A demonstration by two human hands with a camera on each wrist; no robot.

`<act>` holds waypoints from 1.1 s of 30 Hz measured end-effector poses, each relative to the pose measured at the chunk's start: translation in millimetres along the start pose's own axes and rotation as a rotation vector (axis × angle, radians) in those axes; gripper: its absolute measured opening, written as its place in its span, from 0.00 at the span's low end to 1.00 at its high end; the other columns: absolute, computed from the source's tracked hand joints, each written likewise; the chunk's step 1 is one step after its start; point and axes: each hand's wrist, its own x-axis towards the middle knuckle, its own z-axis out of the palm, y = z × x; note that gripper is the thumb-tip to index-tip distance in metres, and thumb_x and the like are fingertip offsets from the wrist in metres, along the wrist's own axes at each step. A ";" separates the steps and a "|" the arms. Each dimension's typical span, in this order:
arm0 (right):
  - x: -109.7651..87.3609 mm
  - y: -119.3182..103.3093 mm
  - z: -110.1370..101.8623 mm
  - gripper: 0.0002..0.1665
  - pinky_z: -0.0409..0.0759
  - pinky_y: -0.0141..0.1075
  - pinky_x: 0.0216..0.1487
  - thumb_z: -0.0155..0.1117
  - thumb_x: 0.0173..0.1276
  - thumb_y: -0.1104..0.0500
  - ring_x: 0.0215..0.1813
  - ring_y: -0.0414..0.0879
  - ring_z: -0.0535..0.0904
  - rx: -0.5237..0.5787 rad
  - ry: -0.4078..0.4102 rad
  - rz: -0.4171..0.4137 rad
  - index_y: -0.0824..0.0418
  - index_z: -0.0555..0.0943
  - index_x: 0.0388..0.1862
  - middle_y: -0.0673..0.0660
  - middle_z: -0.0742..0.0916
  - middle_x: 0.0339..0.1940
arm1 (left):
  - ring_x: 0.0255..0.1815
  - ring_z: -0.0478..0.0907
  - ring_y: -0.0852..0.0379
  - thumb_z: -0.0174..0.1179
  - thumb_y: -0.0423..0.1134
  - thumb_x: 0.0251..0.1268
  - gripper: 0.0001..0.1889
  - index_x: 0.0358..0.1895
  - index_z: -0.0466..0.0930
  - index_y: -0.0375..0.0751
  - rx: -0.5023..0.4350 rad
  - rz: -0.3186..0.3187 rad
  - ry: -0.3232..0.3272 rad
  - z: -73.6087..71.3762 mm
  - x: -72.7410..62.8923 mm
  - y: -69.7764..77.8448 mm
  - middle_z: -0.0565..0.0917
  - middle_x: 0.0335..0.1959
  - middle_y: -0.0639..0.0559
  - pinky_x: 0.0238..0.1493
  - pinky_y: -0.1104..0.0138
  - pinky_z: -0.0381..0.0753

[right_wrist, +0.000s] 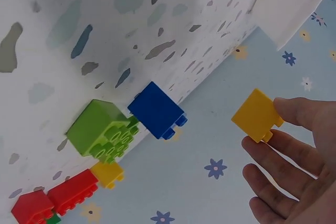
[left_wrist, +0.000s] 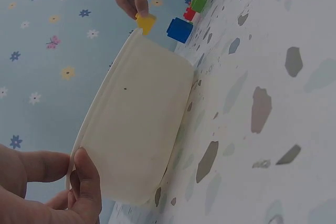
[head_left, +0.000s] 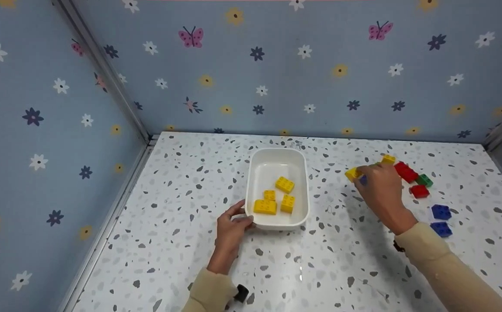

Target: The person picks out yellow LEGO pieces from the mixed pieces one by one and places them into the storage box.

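Note:
A white plastic tub [head_left: 278, 155] stands mid-table with several yellow toy bricks [head_left: 265, 206] inside. My left hand [head_left: 231, 227] pinches its near left rim between thumb and fingers; the left wrist view shows the thumb on the outer wall. Off to the tub's right, my right hand [head_left: 380, 185] pinches a small yellow brick [right_wrist: 257, 115] between thumb and fingertips, lifted above the table. Close by that hand are a blue brick [right_wrist: 157, 109] and a light green brick [right_wrist: 100, 129], both largely covered by the hand in the head view.
Farther right lie red bricks [head_left: 406, 172], a dark green brick [head_left: 424, 180] and another yellow brick [head_left: 388, 159]. Two blue bricks [head_left: 441, 212] sit nearer the front. A flowered wall panel [head_left: 276, 78] borders the back of the speckled table [head_left: 181, 173], with another at left.

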 end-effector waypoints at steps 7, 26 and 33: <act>2.9 -12.5 7.5 0.12 0.82 0.57 0.52 0.81 0.61 0.66 0.44 0.65 0.81 0.012 0.005 -0.039 0.71 0.91 0.42 0.67 0.92 0.39 | 0.40 0.83 0.53 0.63 0.21 0.67 0.29 0.73 0.75 0.31 -0.018 0.001 0.001 -0.1 1.4 -0.8 0.76 0.56 0.36 0.46 0.64 0.91; 15.3 -54.8 20.4 0.11 0.82 0.55 0.61 0.82 0.62 0.63 0.46 0.61 0.83 0.016 -0.050 -0.080 0.67 0.91 0.41 0.63 0.92 0.39 | 0.40 0.83 0.54 0.63 0.21 0.68 0.29 0.73 0.75 0.31 -0.041 -0.004 -0.010 -0.4 -1.3 2.6 0.75 0.57 0.36 0.43 0.66 0.90; 20.0 -70.7 23.0 0.10 0.80 0.55 0.65 0.82 0.62 0.61 0.48 0.59 0.83 0.018 -0.067 -0.096 0.65 0.92 0.40 0.61 0.93 0.39 | 0.39 0.82 0.57 0.63 0.21 0.68 0.30 0.73 0.75 0.32 -0.035 0.002 -0.010 -1.1 -0.8 2.4 0.75 0.56 0.37 0.44 0.66 0.90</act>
